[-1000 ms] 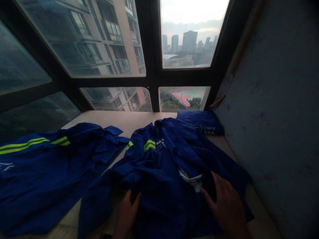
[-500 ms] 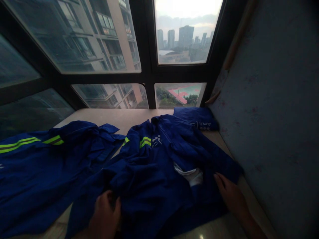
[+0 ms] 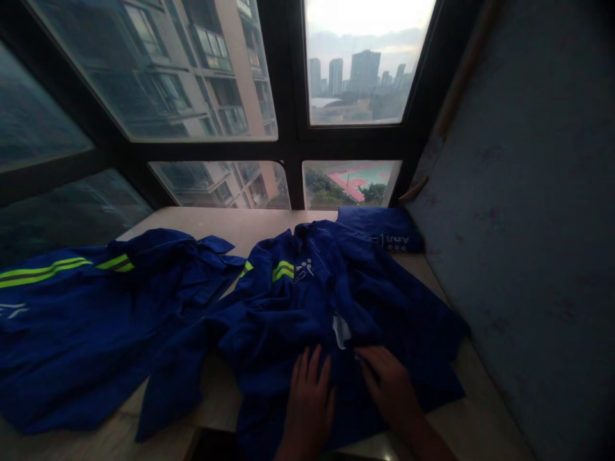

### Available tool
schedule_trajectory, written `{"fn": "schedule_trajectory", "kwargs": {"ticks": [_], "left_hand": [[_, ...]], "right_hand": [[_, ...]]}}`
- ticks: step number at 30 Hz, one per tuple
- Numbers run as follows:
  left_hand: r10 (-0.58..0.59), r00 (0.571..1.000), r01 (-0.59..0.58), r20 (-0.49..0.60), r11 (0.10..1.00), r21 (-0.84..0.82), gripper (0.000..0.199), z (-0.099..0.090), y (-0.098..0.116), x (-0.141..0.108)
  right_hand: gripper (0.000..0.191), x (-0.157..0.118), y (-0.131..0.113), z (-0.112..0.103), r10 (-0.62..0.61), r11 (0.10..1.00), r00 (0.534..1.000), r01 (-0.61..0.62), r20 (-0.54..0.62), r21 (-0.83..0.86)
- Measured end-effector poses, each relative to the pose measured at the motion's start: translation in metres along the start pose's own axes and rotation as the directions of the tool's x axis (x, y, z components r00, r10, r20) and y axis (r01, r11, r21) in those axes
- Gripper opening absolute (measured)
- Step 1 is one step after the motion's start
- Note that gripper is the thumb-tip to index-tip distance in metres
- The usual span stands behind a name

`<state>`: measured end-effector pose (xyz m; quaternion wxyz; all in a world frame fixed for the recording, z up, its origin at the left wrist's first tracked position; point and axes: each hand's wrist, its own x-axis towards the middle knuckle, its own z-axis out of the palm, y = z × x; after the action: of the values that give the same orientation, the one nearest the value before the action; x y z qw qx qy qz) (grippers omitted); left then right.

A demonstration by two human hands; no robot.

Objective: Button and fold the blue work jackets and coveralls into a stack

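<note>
A blue jacket [image 3: 273, 326] with yellow-green reflective stripes and a white chest logo lies spread on the pale ledge, its collar towards the window. On its lower front rests my left hand [image 3: 309, 390], fingers stretched out and flat on the cloth. Close by on the right, my right hand [image 3: 388, 383] pinches the jacket's front edge between thumb and fingers. A sliver of white inner fabric [image 3: 341, 330] shows through the front opening just above both hands.
A second blue garment [image 3: 96, 326] with reflective stripes covers the left of the ledge [image 3: 211, 221]. At the back right sits a folded blue piece [image 3: 379, 227] with white lettering. Dark window frames [image 3: 293, 150] stand behind, and a patterned wall [image 3: 509, 256] borders the right.
Both hands have come together at the jacket's centre, the left moving right and flattening, the right moving left with the front panel. The white gap has narrowed.
</note>
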<state>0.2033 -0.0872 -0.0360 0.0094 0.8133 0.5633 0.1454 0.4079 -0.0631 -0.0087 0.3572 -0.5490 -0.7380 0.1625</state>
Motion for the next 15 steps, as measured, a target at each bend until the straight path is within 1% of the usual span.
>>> {"fn": "schedule_trajectory", "kwargs": {"ticks": [2, 5, 7, 9, 10, 12, 15], "left_hand": [[0.068, 0.997, -0.068, -0.023, 0.998, 0.018, 0.053, 0.000, -0.012, 0.002], [0.155, 0.988, -0.155, 0.001, 0.988, 0.003, 0.051, -0.009, -0.034, 0.007], [0.196, 0.980, -0.196, 0.022, 0.980, -0.025, 0.050, -0.018, -0.046, 0.012], [0.221, 0.975, -0.220, 0.029, 0.974, -0.050, 0.050, -0.024, -0.054, 0.015], [0.230, 0.973, -0.228, 0.026, 0.972, -0.057, 0.051, -0.027, -0.056, 0.017], [0.241, 0.970, -0.241, 0.005, 0.969, -0.059, 0.053, -0.028, -0.056, 0.017], [0.250, 0.967, -0.252, -0.054, 0.967, -0.046, 0.048, -0.026, -0.050, 0.012]], "right_hand": [[0.037, -0.005, -0.009, 0.014, -0.006, 0.999, 0.998, 0.004, 0.062, 0.041], [0.041, -0.014, -0.011, 0.030, -0.014, 0.996, 0.994, 0.004, 0.111, 0.089], [0.041, -0.018, -0.008, 0.034, -0.030, 0.990, 0.990, 0.012, 0.135, 0.138], [0.035, -0.020, -0.005, 0.034, -0.022, 0.978, 0.990, -0.008, 0.143, 0.206], [0.032, -0.020, -0.004, 0.033, 0.004, 0.969, 0.990, -0.039, 0.143, 0.243], [0.027, -0.018, -0.001, 0.029, 0.098, 0.938, 0.985, -0.139, 0.142, 0.318], [0.030, -0.014, 0.004, 0.022, 0.274, 0.854, 0.951, -0.310, 0.144, 0.418]]}}
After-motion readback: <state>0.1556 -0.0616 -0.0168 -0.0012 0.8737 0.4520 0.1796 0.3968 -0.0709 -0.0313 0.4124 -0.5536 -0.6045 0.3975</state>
